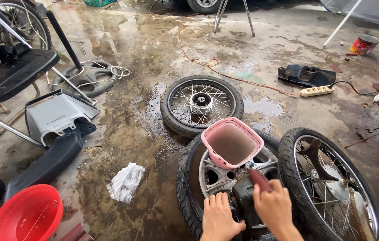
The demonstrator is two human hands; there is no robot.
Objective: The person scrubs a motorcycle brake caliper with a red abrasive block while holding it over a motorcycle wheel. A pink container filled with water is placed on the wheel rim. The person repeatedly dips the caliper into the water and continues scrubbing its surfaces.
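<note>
You've got three wheels here: the alloy wheel (207,178) under your hands, a big spoked wheel (332,183) touching its right side, and a smaller spoked wheel (202,104) behind. One pink basket (231,142) rests on the alloy wheel's far rim. Open wet floor (131,134) lies left. Your left hand (218,216) lies flat and open on the black part (245,201) at the hub; your right hand (275,207) is closed round one red-handled tool (259,179).

A single view is recorded, from a head-worn camera; the scene is looked down upon from above and behind the hands, facing forward across a wet concrete floor (131,134); the nearest wheel (189,178) is seen close at the lower edge; the far ground is taken in obliquely toward the top; no second view is supplied.
</note>
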